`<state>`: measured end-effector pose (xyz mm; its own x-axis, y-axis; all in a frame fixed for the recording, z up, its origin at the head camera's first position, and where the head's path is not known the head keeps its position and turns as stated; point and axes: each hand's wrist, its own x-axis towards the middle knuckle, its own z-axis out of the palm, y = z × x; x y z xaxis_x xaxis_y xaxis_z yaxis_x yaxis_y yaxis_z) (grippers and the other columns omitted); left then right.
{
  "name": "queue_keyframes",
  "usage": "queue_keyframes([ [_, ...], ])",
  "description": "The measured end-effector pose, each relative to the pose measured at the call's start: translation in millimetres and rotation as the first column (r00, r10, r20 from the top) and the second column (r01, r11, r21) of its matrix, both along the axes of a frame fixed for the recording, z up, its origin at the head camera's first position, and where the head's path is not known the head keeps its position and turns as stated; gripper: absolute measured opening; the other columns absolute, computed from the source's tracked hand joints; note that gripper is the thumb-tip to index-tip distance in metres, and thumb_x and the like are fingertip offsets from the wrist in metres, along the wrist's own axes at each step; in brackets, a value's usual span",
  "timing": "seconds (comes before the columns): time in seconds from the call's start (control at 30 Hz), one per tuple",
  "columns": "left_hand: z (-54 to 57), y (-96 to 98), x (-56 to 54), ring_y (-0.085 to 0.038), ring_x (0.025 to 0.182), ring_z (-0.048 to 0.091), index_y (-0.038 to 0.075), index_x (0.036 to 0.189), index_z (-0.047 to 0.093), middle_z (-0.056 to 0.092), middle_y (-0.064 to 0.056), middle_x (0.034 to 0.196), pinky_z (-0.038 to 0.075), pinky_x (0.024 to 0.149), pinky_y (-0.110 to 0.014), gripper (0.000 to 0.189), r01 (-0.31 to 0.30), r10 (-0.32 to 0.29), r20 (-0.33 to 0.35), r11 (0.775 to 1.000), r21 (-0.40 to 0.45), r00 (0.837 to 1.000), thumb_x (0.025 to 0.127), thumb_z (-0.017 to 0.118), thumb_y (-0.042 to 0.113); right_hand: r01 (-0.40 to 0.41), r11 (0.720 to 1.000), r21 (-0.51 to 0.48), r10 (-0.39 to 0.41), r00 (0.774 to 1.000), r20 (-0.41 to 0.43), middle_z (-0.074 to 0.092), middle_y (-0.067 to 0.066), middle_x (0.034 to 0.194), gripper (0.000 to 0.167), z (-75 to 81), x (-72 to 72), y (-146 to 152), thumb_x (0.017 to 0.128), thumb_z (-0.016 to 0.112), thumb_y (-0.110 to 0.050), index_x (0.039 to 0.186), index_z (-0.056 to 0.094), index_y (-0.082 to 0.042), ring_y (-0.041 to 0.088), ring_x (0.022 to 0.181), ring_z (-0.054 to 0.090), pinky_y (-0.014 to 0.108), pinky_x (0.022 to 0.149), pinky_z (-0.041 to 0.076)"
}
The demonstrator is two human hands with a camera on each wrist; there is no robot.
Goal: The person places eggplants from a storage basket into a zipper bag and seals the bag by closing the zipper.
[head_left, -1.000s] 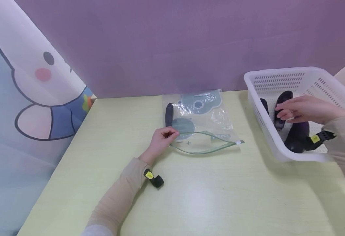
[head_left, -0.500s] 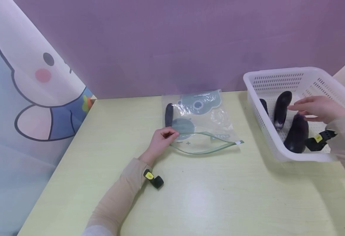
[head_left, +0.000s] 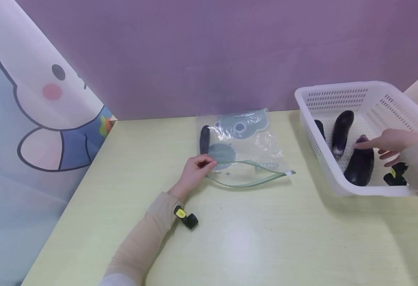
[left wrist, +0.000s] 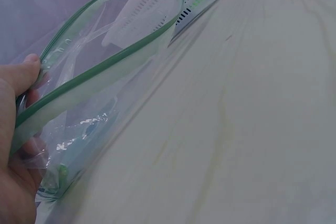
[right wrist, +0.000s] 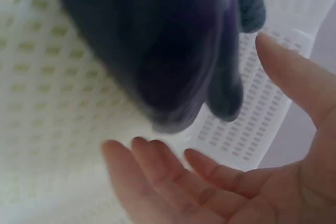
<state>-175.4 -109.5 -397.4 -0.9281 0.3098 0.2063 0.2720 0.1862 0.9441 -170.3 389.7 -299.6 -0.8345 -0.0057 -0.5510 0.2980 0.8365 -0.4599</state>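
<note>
In the head view my left hand [head_left: 193, 171] pinches the left end of a clear zip bag's [head_left: 242, 157] mouth. The bag lies on the table, its green-edged opening parted toward me. A dark slim eggplant [head_left: 204, 139] lies along its left side. My right hand [head_left: 396, 143] is inside the white basket with its fingers extended and spread. It holds nothing. Its index finger overlaps the top of the widest eggplant [head_left: 360, 165]. In the right wrist view that eggplant [right wrist: 163, 51] sits between the thumb and the fingers. A longer eggplant [head_left: 342, 131] lies to the left of it.
The white perforated basket [head_left: 366, 190] stands at the table's right side. Another eggplant [head_left: 320, 129] is partly hidden behind its left wall. A purple backdrop [head_left: 209, 55] rises at the table's far edge, and a cartoon-printed cloth [head_left: 51, 111] hangs at the left.
My right hand has drawn back from the longer eggplant, moving right and nearer over the widest one, fingers spreading. The left hand and the bag have stayed in place.
</note>
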Motion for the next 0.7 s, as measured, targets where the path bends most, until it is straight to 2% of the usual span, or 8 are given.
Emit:
queue_keyframes([
  [0.03, -1.2, -0.5, 0.0, -0.004, 0.065, 0.047, -0.013, 0.089, 0.064, 0.06, -0.033, 0.086, 0.038, 0.062, -0.016, 0.011, 0.001, -0.002, -0.012, 1.0, -0.001, 1.0, 0.088, 0.061, -0.002, -0.018, 1.0, 0.021, 0.018, 1.0, 0.008, 0.039, 0.041, 0.105, 0.09, -0.2, 0.4, 0, 0.09, 0.052, -0.053, 0.115, 0.023, 0.027, 0.029, 0.081, 0.059, 0.039, 0.069, 0.055],
  [0.1, -2.8, -1.2, 0.8, -0.004, 0.065, 0.047, -0.012, 0.088, 0.064, 0.061, -0.031, 0.084, 0.038, 0.062, -0.016, 0.011, 0.004, -0.004, -0.032, 1.0, -0.005, 0.999, 0.088, 0.062, -0.001, -0.058, 0.997, 0.049, 0.056, 0.998, 0.036, 0.042, 0.04, 0.102, 0.095, -0.2, 1.0, 0, 0.089, 0.053, -0.055, 0.116, 0.021, 0.03, 0.022, 0.075, 0.062, 0.036, 0.069, 0.055],
  [0.13, 0.1, -1.1, 3.2, -0.004, 0.065, 0.047, -0.012, 0.088, 0.064, 0.061, -0.032, 0.084, 0.039, 0.062, -0.016, 0.011, 0.006, -0.006, -0.03, 1.0, -0.008, 1.0, 0.088, 0.061, -0.001, -0.069, 0.996, 0.048, 0.066, 0.996, 0.065, 0.044, 0.038, 0.1, 0.096, -0.5, 1.1, 0, 0.089, 0.053, -0.056, 0.116, 0.021, 0.03, 0.021, 0.074, 0.064, 0.035, 0.07, 0.055],
  [0.23, -2.4, -1.1, 4.0, -0.004, 0.065, 0.047, -0.012, 0.088, 0.064, 0.061, -0.031, 0.083, 0.039, 0.062, -0.017, 0.011, 0.011, -0.012, -0.033, 1.0, -0.005, 0.999, 0.088, 0.061, -0.001, -0.073, 0.997, 0.0, 0.072, 0.986, 0.153, 0.05, 0.033, 0.096, 0.098, -4.0, 0.5, -1, 0.088, 0.053, -0.057, 0.116, 0.02, 0.03, 0.021, 0.076, 0.066, 0.034, 0.073, 0.055],
  [0.3, -4.0, -0.9, 3.5, -0.005, 0.066, 0.047, -0.011, 0.088, 0.064, 0.061, -0.03, 0.083, 0.039, 0.062, -0.017, 0.011, 0.011, -0.011, -0.031, 1.0, -0.007, 0.999, 0.088, 0.062, -0.001, -0.053, 0.997, -0.05, 0.062, 0.975, 0.214, 0.054, 0.031, 0.097, 0.102, -6.3, -0.4, 0, 0.087, 0.054, -0.057, 0.119, 0.013, 0.031, 0.021, 0.078, 0.067, 0.035, 0.076, 0.056],
  [0.4, -8.0, -0.8, 1.3, -0.006, 0.066, 0.048, -0.01, 0.088, 0.065, 0.062, -0.028, 0.083, 0.04, 0.063, -0.018, 0.011, 0.009, -0.009, -0.04, 1.0, -0.008, 0.999, 0.088, 0.062, 0.001, -0.024, 0.995, -0.095, 0.048, 0.966, 0.255, 0.058, 0.028, 0.095, 0.102, -9.0, -1.5, 1, 0.087, 0.056, -0.054, 0.121, 0.012, 0.031, 0.023, 0.081, 0.066, 0.037, 0.077, 0.056],
  [0.57, -5.1, -0.4, 1.3, -0.005, 0.066, 0.048, -0.01, 0.089, 0.065, 0.062, -0.03, 0.085, 0.039, 0.063, -0.017, 0.011, -0.003, 0.003, -0.012, 1.0, -0.018, 1.0, 0.088, 0.062, 0.0, 0.015, 0.991, -0.13, 0.021, 0.963, 0.268, 0.06, 0.02, 0.092, 0.091, -11.0, -2.7, 2, 0.087, 0.059, -0.049, 0.118, 0.02, 0.028, 0.02, 0.08, 0.066, 0.036, 0.077, 0.056],
  [0.7, -3.2, -0.1, -0.4, -0.004, 0.067, 0.048, -0.013, 0.09, 0.063, 0.06, -0.034, 0.088, 0.039, 0.064, -0.016, 0.01, 0.0, 0.0, 0.009, 1.0, -0.007, 1.0, 0.088, 0.061, -0.003, 0.073, 0.988, -0.136, -0.035, 0.965, 0.26, 0.061, 0.009, 0.086, 0.072, -13.7, -4.6, 3, 0.086, 0.062, -0.046, 0.11, 0.034, 0.016, 0.018, 0.077, 0.065, 0.037, 0.077, 0.056],
])
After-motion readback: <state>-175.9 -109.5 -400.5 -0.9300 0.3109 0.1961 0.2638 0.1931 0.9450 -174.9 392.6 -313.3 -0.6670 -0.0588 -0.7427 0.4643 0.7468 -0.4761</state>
